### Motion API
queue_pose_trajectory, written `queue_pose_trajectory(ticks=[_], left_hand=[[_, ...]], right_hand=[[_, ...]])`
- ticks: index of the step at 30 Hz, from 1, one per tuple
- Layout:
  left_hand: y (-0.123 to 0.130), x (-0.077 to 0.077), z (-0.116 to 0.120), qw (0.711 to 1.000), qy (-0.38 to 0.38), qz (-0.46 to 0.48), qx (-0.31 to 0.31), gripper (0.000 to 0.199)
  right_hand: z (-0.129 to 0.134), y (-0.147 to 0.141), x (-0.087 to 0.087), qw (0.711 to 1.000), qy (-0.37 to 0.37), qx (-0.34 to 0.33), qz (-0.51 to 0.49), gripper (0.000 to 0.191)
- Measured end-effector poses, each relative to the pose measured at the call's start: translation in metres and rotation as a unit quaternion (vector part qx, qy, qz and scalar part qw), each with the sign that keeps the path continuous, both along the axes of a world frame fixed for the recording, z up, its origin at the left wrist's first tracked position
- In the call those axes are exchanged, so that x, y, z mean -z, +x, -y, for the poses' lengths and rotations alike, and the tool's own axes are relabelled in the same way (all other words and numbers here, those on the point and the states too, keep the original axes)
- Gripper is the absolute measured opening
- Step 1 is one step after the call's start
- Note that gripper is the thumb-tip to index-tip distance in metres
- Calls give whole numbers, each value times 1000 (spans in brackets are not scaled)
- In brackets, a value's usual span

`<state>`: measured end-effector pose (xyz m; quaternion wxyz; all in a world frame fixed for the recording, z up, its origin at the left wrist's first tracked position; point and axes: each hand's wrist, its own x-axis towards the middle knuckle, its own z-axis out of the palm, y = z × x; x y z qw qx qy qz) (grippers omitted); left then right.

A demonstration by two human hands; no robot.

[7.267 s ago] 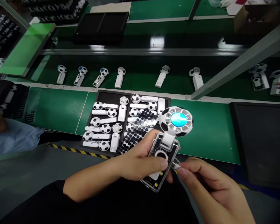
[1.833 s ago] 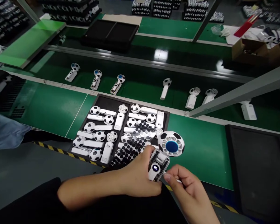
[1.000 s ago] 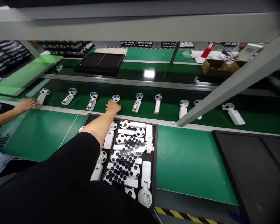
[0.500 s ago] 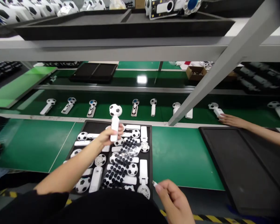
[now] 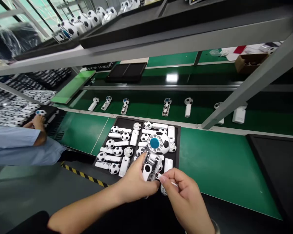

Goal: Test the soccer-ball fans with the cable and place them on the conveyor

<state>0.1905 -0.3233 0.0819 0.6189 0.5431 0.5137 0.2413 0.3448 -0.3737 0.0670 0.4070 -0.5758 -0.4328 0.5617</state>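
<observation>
My left hand (image 5: 134, 183) grips a handheld fan (image 5: 164, 143) with a soccer-ball head, its blue round centre facing up and its handle showing clear and white parts. Between the thumb and fingers of my right hand (image 5: 185, 198) is a small white cable plug (image 5: 159, 176). The plug's tip meets the side of the fan's handle; whether it is inserted I cannot tell. Beneath both hands lies a black tray (image 5: 123, 121) filled with rows of similar white ball-headed fans.
Several fans, one a white fan (image 5: 188, 107), lie spaced along the dark green conveyor (image 5: 146, 104). A grey slanted post (image 5: 249, 81) and overhead shelf (image 5: 141, 53) stand ahead. Another black tray (image 5: 278, 162) is at right. A co-worker (image 5: 21, 143) in light blue handles parts at left.
My left hand has brought the fan from above the tray's far side down towards me, to the plug in my right hand. The view has swung left; the co-worker's arm at right is gone.
</observation>
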Motion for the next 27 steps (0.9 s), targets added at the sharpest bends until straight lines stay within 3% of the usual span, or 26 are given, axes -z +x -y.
queue_pose_trajectory(ticks=[3, 6, 11, 19, 27], left_hand=[[0, -7, 8, 993, 75, -91, -8, 50], [-2, -8, 15, 983, 102, -153, -7, 47], [-3, -4, 17, 978, 121, -166, 20, 45], [-1, 11, 3, 973, 74, -210, 55, 47], [8, 35, -17, 970, 15, -230, 73, 48]], right_hand=[[4, -2, 3, 1000, 6, -7, -12, 35], [8, -7, 7, 1000, 5, 6, -20, 35], [11, -11, 15, 999, -17, 0, -42, 35], [3, -5, 32, 996, -71, 2, -52, 36], [-14, -12, 50, 988, -129, 49, -66, 38]])
